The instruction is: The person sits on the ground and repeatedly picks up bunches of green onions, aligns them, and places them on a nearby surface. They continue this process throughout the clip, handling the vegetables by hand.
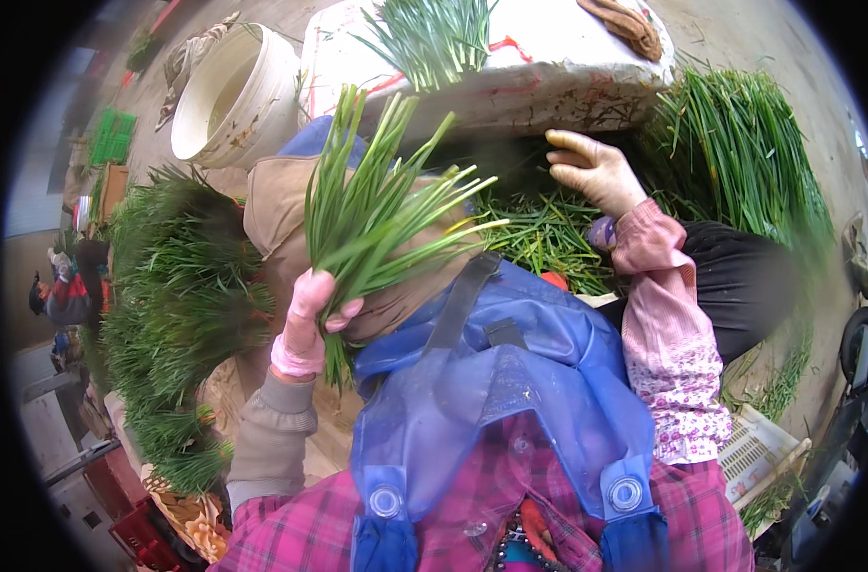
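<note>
My left hand (312,314), in what looks like a thin pink glove, grips a loose bunch of green garlic chives (376,207). Their pale stem ends fan up and to the right above my lap, while some leaf tips hang below the fist. Holding nothing, my right hand (598,171) is raised at the right with its fingers partly bent and apart. Beneath it lie loose chive leaves and trimmings (548,232). A further bundle of chives (434,36) rests ahead on a white-wrapped block (548,86).
Tied chive bundles (183,286) are stacked at my left. A tall chive heap (741,150) stands at the right. Ahead left is a white bucket (241,93); a brown cloth (623,28) lies on the block. A plastic crate (755,450) sits lower right. Another person (69,297) is far left.
</note>
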Demonstrator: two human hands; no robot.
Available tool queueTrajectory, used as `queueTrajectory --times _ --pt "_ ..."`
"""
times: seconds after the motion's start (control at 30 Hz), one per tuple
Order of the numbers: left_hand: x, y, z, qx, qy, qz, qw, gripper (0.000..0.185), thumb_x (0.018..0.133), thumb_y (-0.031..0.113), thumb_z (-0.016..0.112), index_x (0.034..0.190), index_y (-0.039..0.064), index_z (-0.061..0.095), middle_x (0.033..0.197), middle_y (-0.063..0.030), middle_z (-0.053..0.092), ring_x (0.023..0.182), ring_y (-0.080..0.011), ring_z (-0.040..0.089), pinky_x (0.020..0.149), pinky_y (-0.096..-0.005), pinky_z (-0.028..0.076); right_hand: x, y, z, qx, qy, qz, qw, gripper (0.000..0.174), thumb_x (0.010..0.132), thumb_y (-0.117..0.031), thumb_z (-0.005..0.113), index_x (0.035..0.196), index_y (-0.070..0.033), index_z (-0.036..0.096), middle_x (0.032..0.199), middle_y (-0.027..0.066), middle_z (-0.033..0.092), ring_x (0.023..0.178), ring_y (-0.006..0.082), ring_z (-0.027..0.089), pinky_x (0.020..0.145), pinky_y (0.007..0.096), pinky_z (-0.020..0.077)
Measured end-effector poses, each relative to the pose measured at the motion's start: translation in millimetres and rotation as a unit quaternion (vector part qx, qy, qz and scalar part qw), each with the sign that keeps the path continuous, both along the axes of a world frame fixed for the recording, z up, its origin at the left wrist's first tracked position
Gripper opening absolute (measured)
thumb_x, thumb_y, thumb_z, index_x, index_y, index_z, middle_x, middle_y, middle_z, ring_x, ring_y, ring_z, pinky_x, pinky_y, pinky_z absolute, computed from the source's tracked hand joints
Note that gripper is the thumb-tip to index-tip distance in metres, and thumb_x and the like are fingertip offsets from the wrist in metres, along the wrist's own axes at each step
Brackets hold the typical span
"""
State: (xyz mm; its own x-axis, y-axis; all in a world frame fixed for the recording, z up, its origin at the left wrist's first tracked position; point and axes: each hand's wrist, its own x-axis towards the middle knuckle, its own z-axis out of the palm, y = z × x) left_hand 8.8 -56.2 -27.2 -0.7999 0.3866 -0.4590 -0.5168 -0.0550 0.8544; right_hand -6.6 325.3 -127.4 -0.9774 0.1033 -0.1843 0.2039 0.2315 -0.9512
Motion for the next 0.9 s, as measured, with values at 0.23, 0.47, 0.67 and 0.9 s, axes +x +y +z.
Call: queueTrajectory --times 0.23,0.47,0.67,0.9 --pt "1 10 8 -0.104 -0.018 0.032 0.994 0.019 0.09 0.027 0.059 0.093 0.008 0.06 0.068 0.0043 0.051 0.051 -0.0027 0.042 0.041 -0.017 0.024 6 -12 38 -0.13 0.095 -0.054 0.986 0.018 0.08 0.003 0.059 0.095 0.0 0.068 0.082 0.0019 0.063 0.068 0.0073 0.054 0.064 0.021 0.0441" --pt "1 22 13 -0.14 -0.035 0.079 0.986 0.005 0.085 0.012 0.066 0.083 0.01 0.061 0.064 0.0077 0.046 0.048 -0.0012 0.038 0.04 -0.0178 0.022 32 18 94 -0.32 0.151 0.1 0.93 0.01 0.089 -0.013 0.06 0.091 -0.004 0.065 0.068 0.0047 0.058 0.057 0.0101 0.052 0.053 0.0224 0.0427" --pt "1 20 9 -0.143 -0.024 0.068 0.987 0.006 0.083 0.01 0.067 0.085 0.009 0.061 0.064 0.0074 0.047 0.047 -0.0012 0.036 0.04 -0.0181 0.022 20 18 68 0.163 -0.02 0.084 0.983 0.041 0.082 -0.025 0.069 0.119 -0.007 0.063 0.126 0.0104 0.059 0.124 0.0273 0.049 0.104 0.0422 0.0374" --pt "2 22 1 -0.208 0.031 0.039 0.977 0.006 0.082 0.01 0.066 0.082 0.008 0.06 0.057 0.0069 0.044 0.042 -0.0014 0.034 0.038 -0.0187 0.021 -3 -68 79 -0.16 0.098 0.191 0.963 0.036 0.086 -0.018 0.066 0.119 -0.006 0.063 0.115 0.0087 0.064 0.103 0.0137 0.058 0.092 0.0308 0.0454"
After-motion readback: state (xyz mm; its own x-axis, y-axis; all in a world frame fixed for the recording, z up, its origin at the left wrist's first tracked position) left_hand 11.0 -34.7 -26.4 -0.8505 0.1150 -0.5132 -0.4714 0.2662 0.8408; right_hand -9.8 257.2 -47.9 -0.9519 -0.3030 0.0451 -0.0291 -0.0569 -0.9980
